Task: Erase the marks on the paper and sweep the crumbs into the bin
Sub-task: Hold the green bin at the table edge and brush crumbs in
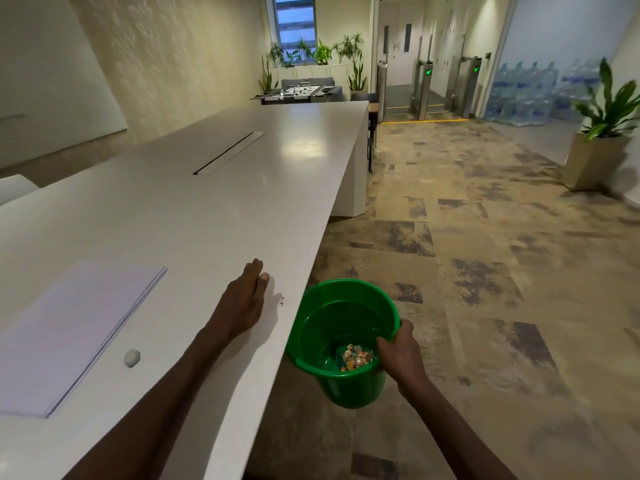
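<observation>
green bin [341, 337] – held below table [194, 216] edge, rim grasped by right hand [398, 351], scraps inside | left hand [244, 301] – flat on table, fingers released, beside dark crumbs [281, 300] | paper stack [69, 327], white eraser [132, 357] – on table, left of bin

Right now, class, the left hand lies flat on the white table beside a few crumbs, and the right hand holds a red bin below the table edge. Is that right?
Not quite: the bin is green, not red, as the head view shows. The rest stands: the left hand lies flat on the white table beside a few crumbs, and the right hand holds the bin by its rim below the table edge.
</observation>
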Tool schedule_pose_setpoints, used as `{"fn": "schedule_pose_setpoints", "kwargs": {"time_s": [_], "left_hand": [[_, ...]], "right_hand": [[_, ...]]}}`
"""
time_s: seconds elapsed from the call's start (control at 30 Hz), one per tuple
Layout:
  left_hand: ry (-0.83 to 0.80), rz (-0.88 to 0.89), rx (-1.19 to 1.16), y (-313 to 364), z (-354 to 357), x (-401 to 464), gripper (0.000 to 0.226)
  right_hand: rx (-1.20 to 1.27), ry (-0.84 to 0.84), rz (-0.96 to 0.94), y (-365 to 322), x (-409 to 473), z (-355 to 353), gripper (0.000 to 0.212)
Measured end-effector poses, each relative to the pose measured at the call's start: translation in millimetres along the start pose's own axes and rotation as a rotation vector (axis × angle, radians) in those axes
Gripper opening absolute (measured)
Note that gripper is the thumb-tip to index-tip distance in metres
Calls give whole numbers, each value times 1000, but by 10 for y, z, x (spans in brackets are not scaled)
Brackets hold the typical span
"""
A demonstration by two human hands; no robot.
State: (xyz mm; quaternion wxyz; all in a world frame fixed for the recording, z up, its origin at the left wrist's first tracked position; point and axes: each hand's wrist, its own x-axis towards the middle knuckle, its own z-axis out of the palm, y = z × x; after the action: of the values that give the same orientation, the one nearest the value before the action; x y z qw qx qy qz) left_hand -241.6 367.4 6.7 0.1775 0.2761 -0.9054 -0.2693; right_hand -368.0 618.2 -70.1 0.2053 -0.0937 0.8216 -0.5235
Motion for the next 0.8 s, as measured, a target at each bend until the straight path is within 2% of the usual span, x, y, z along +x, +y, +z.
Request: {"fn": "schedule_pose_setpoints", "kwargs": {"time_s": [0.2, 0.5, 0.63, 0.8], "left_hand": [[-177, 49, 181, -282, 131, -58, 71], [-263, 91, 365, -238, 273, -127, 120], [-288, 112, 381, -145, 299, -122, 127], [-308, 140, 372, -112, 347, -82, 124]], "right_hand": [[-14, 54, -2, -14, -86, 136, 46], [-7, 20, -10, -46, -143, 234, 48], [-3, 25, -20, -33, -159, 238, 48], [3, 18, -14, -29, -153, 217, 48]]}}
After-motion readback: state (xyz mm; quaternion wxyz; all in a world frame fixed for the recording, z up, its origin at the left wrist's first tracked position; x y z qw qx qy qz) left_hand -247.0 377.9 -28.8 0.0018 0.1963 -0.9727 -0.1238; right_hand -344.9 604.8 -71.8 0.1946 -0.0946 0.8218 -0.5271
